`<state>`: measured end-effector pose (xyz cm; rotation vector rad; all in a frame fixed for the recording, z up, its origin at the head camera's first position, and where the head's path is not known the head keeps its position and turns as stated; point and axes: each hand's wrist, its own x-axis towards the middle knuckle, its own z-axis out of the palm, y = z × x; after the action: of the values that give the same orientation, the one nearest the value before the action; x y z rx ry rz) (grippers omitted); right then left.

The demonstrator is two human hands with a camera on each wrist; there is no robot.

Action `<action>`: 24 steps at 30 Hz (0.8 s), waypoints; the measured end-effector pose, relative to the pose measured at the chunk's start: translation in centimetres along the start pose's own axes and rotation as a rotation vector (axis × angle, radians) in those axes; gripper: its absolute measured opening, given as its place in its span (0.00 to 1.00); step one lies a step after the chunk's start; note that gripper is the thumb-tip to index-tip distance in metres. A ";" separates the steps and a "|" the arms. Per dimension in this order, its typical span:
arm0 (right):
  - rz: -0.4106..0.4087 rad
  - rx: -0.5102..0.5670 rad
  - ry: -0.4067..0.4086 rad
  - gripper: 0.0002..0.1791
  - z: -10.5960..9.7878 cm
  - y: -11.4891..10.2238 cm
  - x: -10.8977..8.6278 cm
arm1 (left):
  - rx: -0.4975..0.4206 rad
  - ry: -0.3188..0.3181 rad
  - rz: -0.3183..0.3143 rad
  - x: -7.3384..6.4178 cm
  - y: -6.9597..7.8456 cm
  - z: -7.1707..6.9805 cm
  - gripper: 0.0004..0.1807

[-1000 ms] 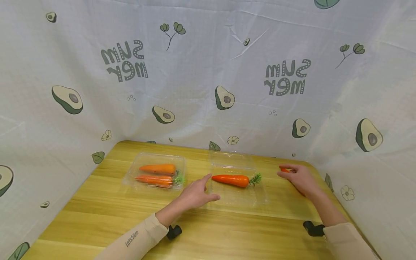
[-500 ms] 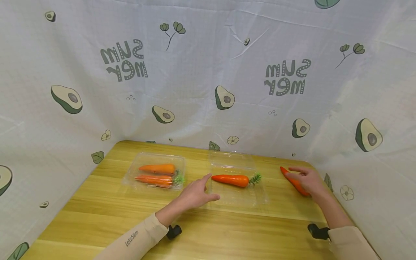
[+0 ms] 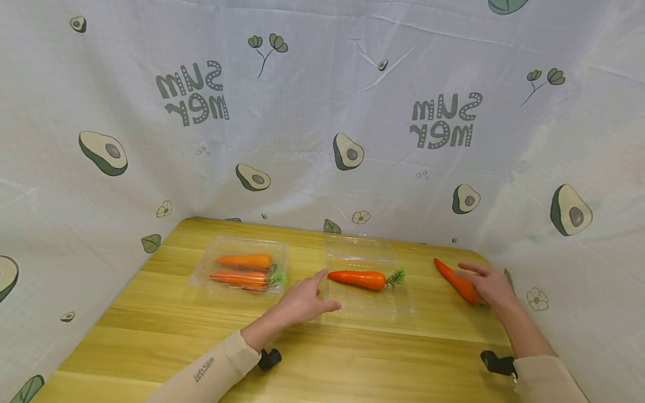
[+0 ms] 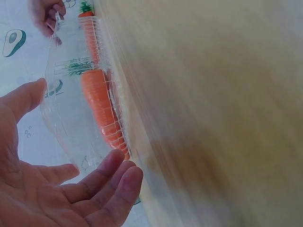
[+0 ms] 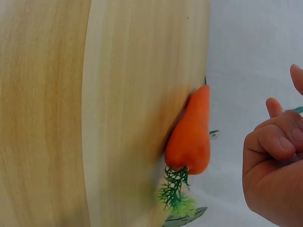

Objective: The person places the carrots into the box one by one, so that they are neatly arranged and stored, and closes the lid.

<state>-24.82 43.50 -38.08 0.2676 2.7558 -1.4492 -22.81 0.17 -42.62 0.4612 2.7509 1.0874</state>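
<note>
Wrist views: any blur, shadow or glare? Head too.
Left wrist: table grain smeared, dark patch low on it. Right wrist: loose carrot fairly clear, soft shadow beside it on the wood. Head: small highlights on the middle carrot, faint glints on its open clear box.

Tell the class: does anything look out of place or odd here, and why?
Two things. The lettering on the curtain is mirrored, so it reads backwards. One loose carrot lies on the table near the right hand, while the other carrots sit in clear boxes.
</note>
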 end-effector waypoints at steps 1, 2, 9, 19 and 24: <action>0.005 0.011 0.002 0.43 0.0 0.1 0.0 | 0.000 0.000 0.000 0.0 0.0 0.0 0.50; 0.008 0.018 0.001 0.43 -0.1 0.3 0.1 | 0.001 0.001 -0.001 0.0 0.0 0.0 0.50; 0.057 0.016 0.015 0.46 -0.5 1.4 0.3 | -0.003 0.002 0.009 0.0 0.0 0.0 0.50; 0.087 -0.003 0.020 0.47 -1.1 2.7 0.3 | -0.009 0.004 0.018 -0.1 0.2 -0.1 0.50; 0.098 -0.019 0.027 0.46 -1.2 3.1 0.3 | -0.011 0.003 0.019 -0.2 0.2 -0.1 0.50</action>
<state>-24.53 46.24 -39.93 0.4182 2.7325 -1.4064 -22.63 0.16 -42.44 0.4852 2.7472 1.1079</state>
